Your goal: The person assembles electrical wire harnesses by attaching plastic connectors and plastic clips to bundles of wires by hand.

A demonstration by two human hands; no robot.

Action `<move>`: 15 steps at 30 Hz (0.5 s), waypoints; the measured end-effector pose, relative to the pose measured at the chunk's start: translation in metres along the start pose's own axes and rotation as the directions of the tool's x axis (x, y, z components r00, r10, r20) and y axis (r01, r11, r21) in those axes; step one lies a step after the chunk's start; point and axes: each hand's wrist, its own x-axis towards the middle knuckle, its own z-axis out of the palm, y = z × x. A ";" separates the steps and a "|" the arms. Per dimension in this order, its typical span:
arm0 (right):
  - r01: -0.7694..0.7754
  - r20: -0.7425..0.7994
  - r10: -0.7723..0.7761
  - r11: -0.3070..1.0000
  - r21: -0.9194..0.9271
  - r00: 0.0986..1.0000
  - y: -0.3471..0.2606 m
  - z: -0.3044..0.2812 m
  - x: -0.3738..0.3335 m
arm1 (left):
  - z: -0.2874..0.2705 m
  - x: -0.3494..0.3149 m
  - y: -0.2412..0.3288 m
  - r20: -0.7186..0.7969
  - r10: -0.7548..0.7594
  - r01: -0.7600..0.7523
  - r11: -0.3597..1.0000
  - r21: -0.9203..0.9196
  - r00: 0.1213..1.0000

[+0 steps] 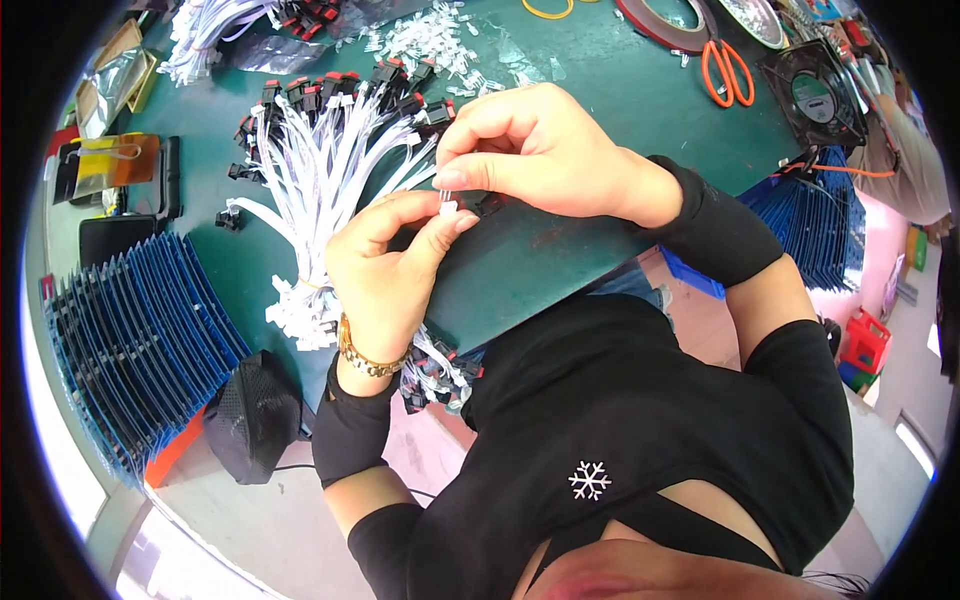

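Sitting between two pinches, a small white connector (pixel 449 208) is being clamped in the wearer's left hand (pixel 385 265), thumb against forefinger. Thin prongs (pixel 446 196) are pointing from it, away from the body, toward the right hand (pixel 550 158), which is pinching their far ends; I am seeing white cables (pixel 325 160) fanning out just leftward.

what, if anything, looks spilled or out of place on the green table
Small whitish pieces lie scattered loosely toward the far side of the green table, looking spilled, though perhaps just a supply heap. Otherwise nothing stands out as damaged.
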 end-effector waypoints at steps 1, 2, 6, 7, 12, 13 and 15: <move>-0.003 -0.003 0.003 1.000 0.001 1.000 -0.001 0.001 0.000 | 0.000 0.000 0.000 -0.001 0.048 -0.048 0.999 0.005 0.999; 0.011 -0.005 -0.011 1.000 -0.011 1.000 -0.003 0.001 -0.001 | 0.000 0.001 -0.001 -0.001 0.098 -0.098 0.995 0.010 0.995; 0.111 -0.004 -0.112 0.990 -0.082 0.994 -0.002 0.000 0.000 | 0.000 0.003 -0.003 0.037 0.190 -0.191 0.981 0.034 0.981; 0.111 -0.007 -0.112 0.990 -0.083 0.994 -0.002 0.000 0.000 | 0.000 0.003 -0.004 0.033 0.197 -0.198 0.980 0.020 0.980; 0.227 0.001 -0.229 0.964 -0.141 0.973 -0.001 -0.002 0.002 | 0.002 0.002 -0.005 0.042 0.180 -0.180 0.984 -0.003 0.983; 0.230 -0.003 -0.233 0.963 -0.142 0.972 0.000 -0.003 0.003 | 0.002 0.002 -0.005 0.036 0.119 -0.117 0.992 -0.053 0.992; 0.287 -0.007 -0.290 0.949 -0.131 0.957 0.001 -0.003 0.004 | 0.001 0.001 -0.003 0.035 0.065 -0.061 0.993 -0.101 0.997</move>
